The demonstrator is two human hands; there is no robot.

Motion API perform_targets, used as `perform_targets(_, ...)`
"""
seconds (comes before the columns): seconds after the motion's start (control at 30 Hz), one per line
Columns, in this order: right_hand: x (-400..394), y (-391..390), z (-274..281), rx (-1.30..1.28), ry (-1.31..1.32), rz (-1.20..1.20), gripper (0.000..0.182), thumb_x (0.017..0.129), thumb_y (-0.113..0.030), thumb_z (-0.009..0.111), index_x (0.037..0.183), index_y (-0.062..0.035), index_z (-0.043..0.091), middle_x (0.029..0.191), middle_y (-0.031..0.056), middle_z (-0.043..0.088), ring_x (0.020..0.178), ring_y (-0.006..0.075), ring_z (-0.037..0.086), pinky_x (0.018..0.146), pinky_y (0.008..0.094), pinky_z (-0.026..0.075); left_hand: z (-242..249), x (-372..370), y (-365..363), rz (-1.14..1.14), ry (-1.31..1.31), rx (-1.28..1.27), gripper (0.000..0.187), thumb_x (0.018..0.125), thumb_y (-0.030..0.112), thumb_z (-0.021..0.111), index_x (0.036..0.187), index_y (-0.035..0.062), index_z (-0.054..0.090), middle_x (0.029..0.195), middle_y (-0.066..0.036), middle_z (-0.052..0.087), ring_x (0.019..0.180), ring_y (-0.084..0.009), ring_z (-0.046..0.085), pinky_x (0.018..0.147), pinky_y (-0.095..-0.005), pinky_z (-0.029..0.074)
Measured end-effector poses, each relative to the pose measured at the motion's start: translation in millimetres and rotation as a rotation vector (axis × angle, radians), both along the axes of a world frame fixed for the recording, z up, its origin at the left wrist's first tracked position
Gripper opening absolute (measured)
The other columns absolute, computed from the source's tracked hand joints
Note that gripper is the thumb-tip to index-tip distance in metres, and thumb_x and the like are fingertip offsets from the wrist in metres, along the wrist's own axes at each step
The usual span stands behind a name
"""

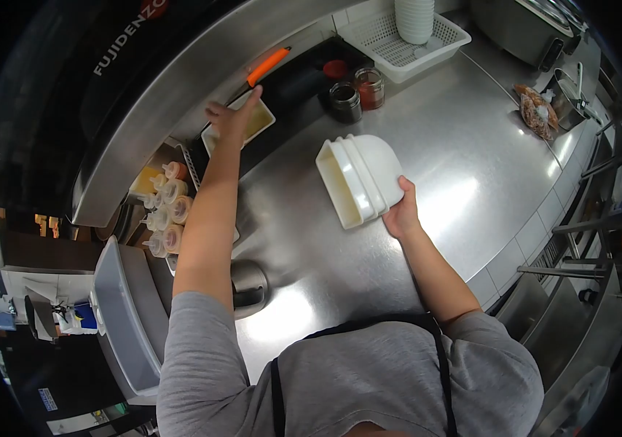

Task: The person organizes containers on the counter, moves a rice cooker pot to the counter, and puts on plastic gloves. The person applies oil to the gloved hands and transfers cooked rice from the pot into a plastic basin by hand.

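Several nested white containers (362, 178) are tilted on their side above the steel counter, gripped at their lower right by my right hand (402, 211). My left hand (232, 120) reaches to the far left with its fingers apart, over a white rectangular container (258, 122) on the dark strip along the wall. Just beyond its fingertips is a knife with an orange handle (267, 67). Whether my left hand touches the container cannot be made out.
Two glass jars (345, 102) stand near a white basket (427, 54) with stacked bowls. Squeeze bottles (172, 191) and a metal pitcher (249, 285) are at the left. A bagged item (537, 113) lies at the right of the steel counter (457, 146).
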State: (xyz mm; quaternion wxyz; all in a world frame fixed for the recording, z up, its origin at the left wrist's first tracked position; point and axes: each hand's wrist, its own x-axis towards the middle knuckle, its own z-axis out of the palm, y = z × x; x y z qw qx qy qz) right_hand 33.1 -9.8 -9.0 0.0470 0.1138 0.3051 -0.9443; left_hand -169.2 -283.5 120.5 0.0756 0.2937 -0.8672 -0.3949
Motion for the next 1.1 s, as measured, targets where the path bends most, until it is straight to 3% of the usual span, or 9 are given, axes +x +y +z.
perform_targets(0.07,-6.7,-4.0,13.0,-0.049,0.004,-0.034,0.063,0.086,-0.047,0.046,0.132,-0.0045,0.037,0.131,0.0094,0.047,0.122,0.0219,0.044,0.102,0.0377,0.035,9.4,21.3,28.8,-0.188,0.200,-0.074,0.138,0.052,0.072,0.072,0.143,-0.0001,-0.002,0.148,-0.024,0.005,0.137,-0.0392,0.012,0.109,-0.0436,0.023)
perform_targets(0.2,-37.7,-17.1,29.5,-0.021,0.142,-0.180,0.061,0.086,-0.046,0.046,0.131,-0.0057,0.038,0.130,0.0085,0.047,0.121,0.0210,0.044,0.101,0.0367,0.035,25.4,87.7,89.3,-0.628,-0.181,0.565,0.138,0.057,0.066,0.073,0.141,0.0004,-0.013,0.148,-0.024,0.006,0.137,-0.0374,0.013,0.103,-0.0591,0.023)
perform_targets(0.3,-49.6,-22.2,57.4,0.103,0.181,-0.306,0.060,0.086,-0.045,0.045,0.131,-0.0058,0.038,0.129,0.0084,0.047,0.120,0.0213,0.044,0.099,0.0364,0.037,12.7,106.1,110.4,-0.641,-0.225,0.770,0.116,0.064,0.048,0.077,0.141,-0.0045,0.007,0.137,-0.022,0.035,0.126,-0.0336,0.038,0.099,-0.0499,0.034)
perform_targets(0.5,-60.3,29.3,59.2,-0.009,0.138,-0.365,0.060,0.086,-0.044,0.044,0.131,-0.0051,0.038,0.127,0.0089,0.049,0.118,0.0226,0.047,0.098,0.0362,0.039,41.6,85.4,95.4,-0.809,-0.239,0.848,0.077,0.070,0.031,0.075,0.128,-0.0044,0.039,0.116,-0.017,0.055,0.103,-0.0227,0.058,0.087,-0.0329,0.048)
perform_targets(0.57,-53.8,46.4,65.9,0.026,0.151,-0.368,0.059,0.086,-0.045,0.044,0.131,-0.0052,0.039,0.127,0.0087,0.050,0.117,0.0226,0.048,0.098,0.0362,0.039,21.1,49.4,79.3,-0.707,-0.062,0.552,0.084,0.066,0.040,0.078,0.128,-0.0027,0.039,0.115,-0.016,0.055,0.105,-0.0242,0.057,0.087,-0.0347,0.048)
perform_targets(0.73,-34.5,48.0,52.7,0.019,0.108,-0.338,0.060,0.087,-0.047,0.043,0.130,-0.0055,0.041,0.128,0.0079,0.050,0.117,0.0213,0.049,0.097,0.0356,0.040,15.7,-2.3,65.0,-0.450,0.166,0.556,0.103,0.066,0.052,0.076,0.136,-0.0032,0.024,0.128,-0.017,0.043,0.116,-0.0287,0.048,0.092,-0.0425,0.044)
perform_targets(0.87,-29.8,48.6,50.1,0.042,0.115,-0.286,0.062,0.085,-0.049,0.044,0.130,-0.0059,0.041,0.128,0.0079,0.050,0.118,0.0210,0.048,0.097,0.0345,0.040,2.5,-31.1,58.3,-0.097,-0.010,0.230,0.126,0.056,0.064,0.076,0.140,-0.0070,0.014,0.140,-0.022,0.025,0.129,-0.0293,0.034,0.099,-0.0435,0.039)
perform_targets(1.0,-41.0,49.3,52.5,0.012,0.125,-0.282,0.062,0.085,-0.049,0.044,0.130,-0.0065,0.041,0.128,0.0073,0.050,0.118,0.0207,0.048,0.097,0.0342,0.040,8.9,-1.0,76.6,-0.067,0.029,0.106,0.134,0.047,0.070,0.075,0.141,-0.0017,0.011,0.143,-0.020,0.019,0.133,-0.0351,0.023,0.106,-0.0427,0.030)
perform_targets(1.1,-51.2,36.6,61.3,-0.040,0.153,-0.264,0.061,0.086,-0.050,0.044,0.130,-0.0070,0.041,0.128,0.0064,0.050,0.118,0.0201,0.048,0.098,0.0341,0.039,-0.5,43.4,107.2,-0.496,0.177,0.323,0.124,0.063,0.065,0.070,0.142,-0.0032,0.002,0.148,-0.022,0.012,0.137,-0.0359,0.012,0.111,-0.0408,0.016)
